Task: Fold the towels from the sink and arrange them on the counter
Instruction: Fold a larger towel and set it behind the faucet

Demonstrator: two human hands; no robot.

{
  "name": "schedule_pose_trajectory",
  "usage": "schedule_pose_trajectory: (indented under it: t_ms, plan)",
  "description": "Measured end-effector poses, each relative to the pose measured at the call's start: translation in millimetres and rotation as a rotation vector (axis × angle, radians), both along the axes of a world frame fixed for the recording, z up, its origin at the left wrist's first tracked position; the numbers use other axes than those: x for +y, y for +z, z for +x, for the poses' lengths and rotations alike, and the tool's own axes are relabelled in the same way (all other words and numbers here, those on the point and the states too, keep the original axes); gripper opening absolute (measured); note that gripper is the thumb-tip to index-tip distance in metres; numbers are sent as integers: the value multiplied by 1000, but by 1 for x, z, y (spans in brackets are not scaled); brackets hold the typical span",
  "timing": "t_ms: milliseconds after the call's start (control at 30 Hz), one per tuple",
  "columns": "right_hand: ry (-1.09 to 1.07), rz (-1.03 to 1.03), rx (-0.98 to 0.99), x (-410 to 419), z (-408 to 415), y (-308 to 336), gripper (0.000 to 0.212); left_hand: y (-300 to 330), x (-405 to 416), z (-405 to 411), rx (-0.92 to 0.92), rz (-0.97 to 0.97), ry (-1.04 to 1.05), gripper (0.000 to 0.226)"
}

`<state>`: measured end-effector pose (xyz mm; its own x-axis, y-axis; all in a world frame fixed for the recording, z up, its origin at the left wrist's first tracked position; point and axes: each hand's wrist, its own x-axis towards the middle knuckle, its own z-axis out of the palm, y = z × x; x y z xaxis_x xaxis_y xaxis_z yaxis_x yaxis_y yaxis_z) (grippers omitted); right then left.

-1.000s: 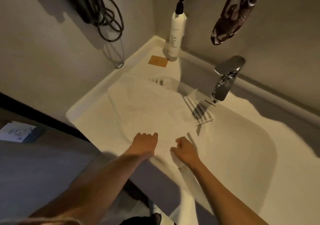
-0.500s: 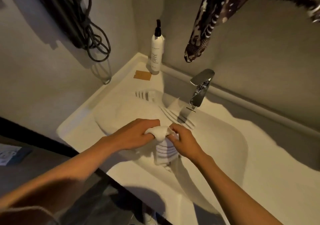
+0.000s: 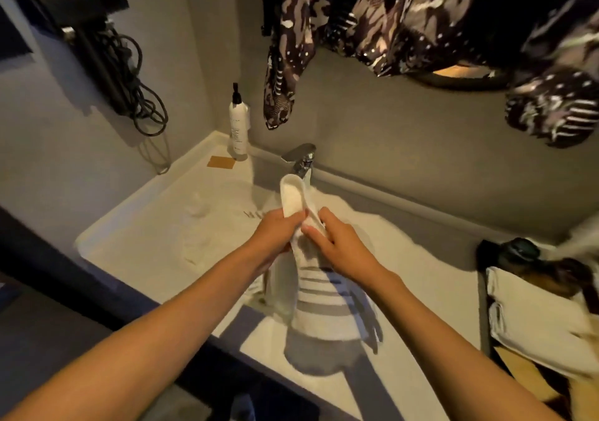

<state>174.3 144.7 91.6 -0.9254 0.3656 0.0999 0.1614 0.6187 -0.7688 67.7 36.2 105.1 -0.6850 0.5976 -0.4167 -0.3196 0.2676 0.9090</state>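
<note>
**Striped towel lifted over the sink**

Left hand (image 3: 275, 232) and right hand (image 3: 340, 245) both in a closed grip on one white striped towel (image 3: 317, 294). Above the grip, a folded end upright near the faucet (image 3: 301, 158); below the grip, striped end hanging toward the white table (image 3: 146, 226).

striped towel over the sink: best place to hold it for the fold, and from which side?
Hold the striped towel at its top edge, where the left hand and right hand already pinch it. Come from above, one grip on each side of the bunch. The cloth hangs limp from there, striped end down over the sink, so spreading the two grips apart along that edge should probably open it flat.
</note>
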Motion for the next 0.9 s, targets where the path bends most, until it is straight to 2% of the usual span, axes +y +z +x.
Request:
schedule_pose_trajectory:
  t_ms: [67, 167, 233, 300, 333, 433, 467, 567, 633, 700, 733, 800, 867, 900]
  plan:
    - [-102, -38, 31, 14, 33, 3, 38, 8, 12, 15, 121, 17, 81, 29]
    - [-320, -79, 73, 37, 82, 0, 41, 27, 28, 36, 55, 105, 99, 35]
    - [-394, -186, 56, 40, 103, -1, 37, 46, 40, 58, 118, 128, -41, 37]
    - [-380, -225, 0, 39, 109, -5, 52, 68, 54, 78, 223, 190, -230, 25]
    - [-351, -236, -32, 38, 109, -9, 52, 81, 59, 87, 249, 234, -308, 18]
    - [-269, -318, -80, 34, 110, -20, 22, 112, 69, 102, 346, 311, -428, 11]
    - [-308, -347, -31, 31, 111, -18, 17, 121, 72, 104, 395, 324, -462, 12]
    - [-457, -449, 324, 20, 117, 1, 13, 132, 81, 101, 503, 339, -540, 14]
    - [-427, -352, 332, 14, 123, 15, 16, 135, 86, 99, 486, 352, -562, 14]
    - [-412, -136, 131, 16, 131, 11, 7, 136, 89, 95, 496, 344, -603, 16]
    - [-417, -77, 41, 20, 136, 8, 9, 136, 90, 90, 538, 339, -625, 17]
    - [-473, -67, -103, 34, 151, -8, 14, 136, 92, 76, 713, 279, -663, 21]
    - [-561, 6, -237, 50, 171, -19, 18, 138, 92, 59, 1112, 93, -725, 17]
    - [-609, 70, -299, 59, 182, -21, 18, 139, 90, 52, 1355, -65, -742, 9]
